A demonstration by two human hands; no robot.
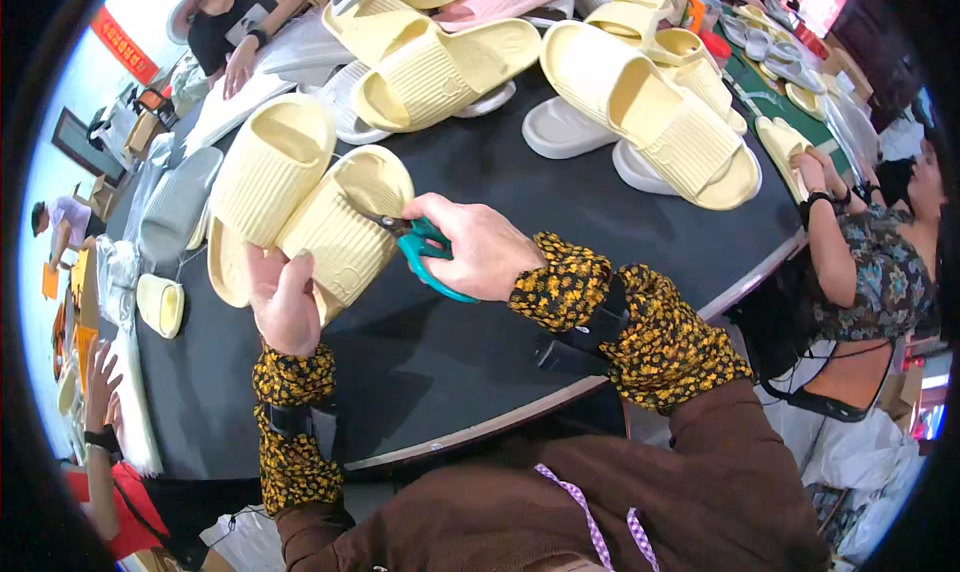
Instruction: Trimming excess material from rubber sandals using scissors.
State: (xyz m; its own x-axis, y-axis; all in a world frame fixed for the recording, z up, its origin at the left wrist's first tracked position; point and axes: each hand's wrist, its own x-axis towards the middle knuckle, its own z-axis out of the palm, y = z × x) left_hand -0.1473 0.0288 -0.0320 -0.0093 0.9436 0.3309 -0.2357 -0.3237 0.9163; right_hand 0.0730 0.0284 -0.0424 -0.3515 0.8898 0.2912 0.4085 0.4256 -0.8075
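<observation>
My left hand [287, 297] grips a pale yellow slide slipper [340, 234] by its lower end, with the thumb on top. A second pale yellow slipper [270, 167] lies against it on the left, partly beneath it; whether my fingers hold that one too is hidden. In my right hand [478, 247] are small scissors [428, 254] with teal handles, fingers closed round the loops. Their dark blades touch the edge of the ribbed strap, at the opening of the nearer slipper.
More yellow slippers [440, 77] and a yellow-and-white stack [660, 122] cover the far side of the dark table [480, 372]. A grey slipper [180, 207] and small yellow slipper [160, 305] lie left. Co-workers sit around: a person [870, 262] right, a hand [100, 382] left, another across.
</observation>
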